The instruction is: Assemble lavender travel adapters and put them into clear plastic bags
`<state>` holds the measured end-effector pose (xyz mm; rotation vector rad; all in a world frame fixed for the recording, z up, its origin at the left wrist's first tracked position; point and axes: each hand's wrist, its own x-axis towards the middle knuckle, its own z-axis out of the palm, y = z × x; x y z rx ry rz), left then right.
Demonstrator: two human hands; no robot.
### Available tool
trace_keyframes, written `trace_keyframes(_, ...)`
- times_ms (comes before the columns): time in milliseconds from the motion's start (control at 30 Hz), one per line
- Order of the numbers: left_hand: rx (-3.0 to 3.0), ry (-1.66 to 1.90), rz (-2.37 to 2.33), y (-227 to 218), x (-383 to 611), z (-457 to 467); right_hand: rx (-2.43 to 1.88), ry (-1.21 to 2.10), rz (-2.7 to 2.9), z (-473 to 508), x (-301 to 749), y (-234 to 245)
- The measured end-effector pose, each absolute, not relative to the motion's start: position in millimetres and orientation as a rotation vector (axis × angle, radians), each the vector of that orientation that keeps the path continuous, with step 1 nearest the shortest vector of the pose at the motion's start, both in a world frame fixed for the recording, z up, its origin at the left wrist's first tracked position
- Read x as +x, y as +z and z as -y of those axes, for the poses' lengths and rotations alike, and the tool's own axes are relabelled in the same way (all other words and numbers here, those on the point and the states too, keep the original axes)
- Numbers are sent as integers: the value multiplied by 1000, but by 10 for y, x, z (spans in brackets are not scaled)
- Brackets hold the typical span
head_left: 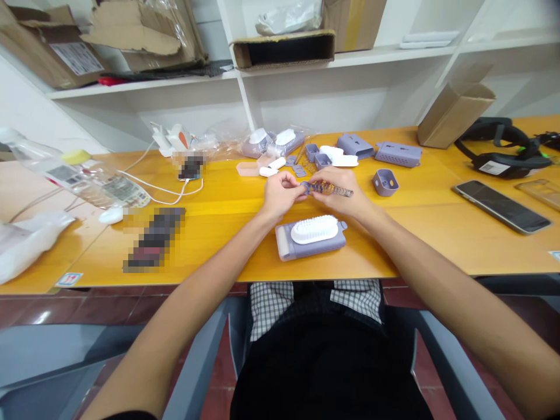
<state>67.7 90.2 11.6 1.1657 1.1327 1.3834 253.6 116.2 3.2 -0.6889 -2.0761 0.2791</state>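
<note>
Over the middle of the table, my left hand (282,193) is closed, its fingertips at a small purple-blue piece (306,186) at one end of a coil spring (343,191). My right hand (339,192) has its fingers wrapped round that spring, whose free end sticks out to the right. Just below the hands lies a lavender case with a white bristle brush (314,229) on its top. Beyond the fingers are small lavender cups (322,160), flat lavender pieces (299,170), white parts (345,160) and more springs (300,154).
Lavender housings (398,154) and a square lavender cup (385,182) lie right of the hands. Farther right are a phone (501,204), a black headset (503,149) and a cardboard box (455,114). A plastic bottle (94,178) and white cable (164,189) lie left.
</note>
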Motion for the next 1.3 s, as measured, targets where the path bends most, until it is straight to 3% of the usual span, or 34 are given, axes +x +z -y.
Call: trace_keyframes(1300,1066,1320,-1036,152,644,-926,-812,124,2103,-1144,2539,24)
